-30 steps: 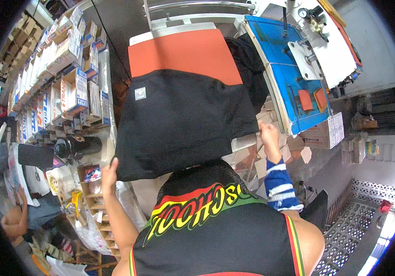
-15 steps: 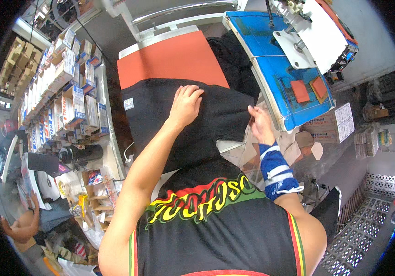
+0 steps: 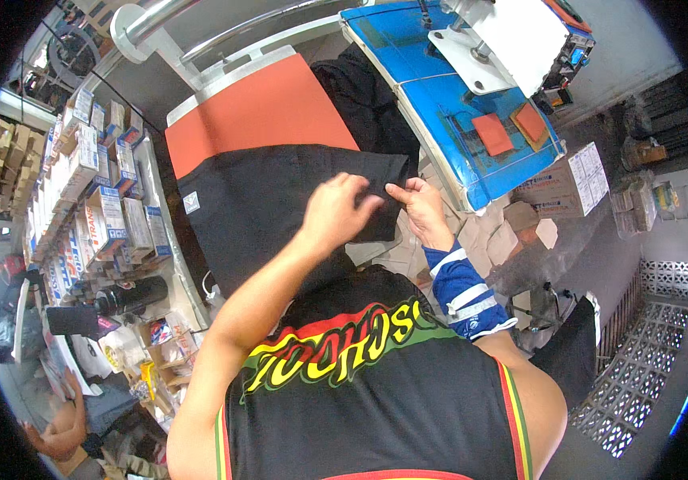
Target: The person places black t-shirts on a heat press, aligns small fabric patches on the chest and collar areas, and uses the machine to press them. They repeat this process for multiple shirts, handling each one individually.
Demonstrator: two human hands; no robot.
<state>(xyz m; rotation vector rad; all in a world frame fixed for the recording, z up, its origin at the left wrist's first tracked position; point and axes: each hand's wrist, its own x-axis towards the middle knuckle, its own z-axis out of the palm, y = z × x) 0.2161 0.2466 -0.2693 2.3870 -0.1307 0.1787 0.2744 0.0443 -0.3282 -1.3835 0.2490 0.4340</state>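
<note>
Right hand (image 3: 425, 212), just right of frame centre: thumb on top of the right edge of the black garment (image 3: 256, 200), fingers bent at that edge; reads as a pinch on the cloth; left hand (image 3: 334, 210), near frame centre: palm down over the same garment, fingers curled toward the right hand, the two close but apart; whether its fingers grip any fabric can't be made out.

Garment sits at centre to left of centre, spread over the lower part of an orange pad (image 3: 256, 112); pad's upper part is bare, upper left of centre; small pale patch (image 3: 191, 202) on the garment near its left edge; bunched black cloth (image 3: 364, 96) just right of the pad.

Blue board (image 3: 416, 96) upper right of centre, two small orange pieces (image 3: 493, 134) on its lower end, white metal plate (image 3: 472, 60) above it; pale flat pieces (image 3: 480, 236) below the board, carton (image 3: 564, 188) to their right; blue sleeve with white bands (image 3: 464, 292) on the right forearm.

Left side: rows of small cartons (image 3: 96, 184), dark cylinder (image 3: 132, 296) below them; another person's arm (image 3: 68, 424) at lower left; patterned openwork blocks (image 3: 632, 384) at lower right.
</note>
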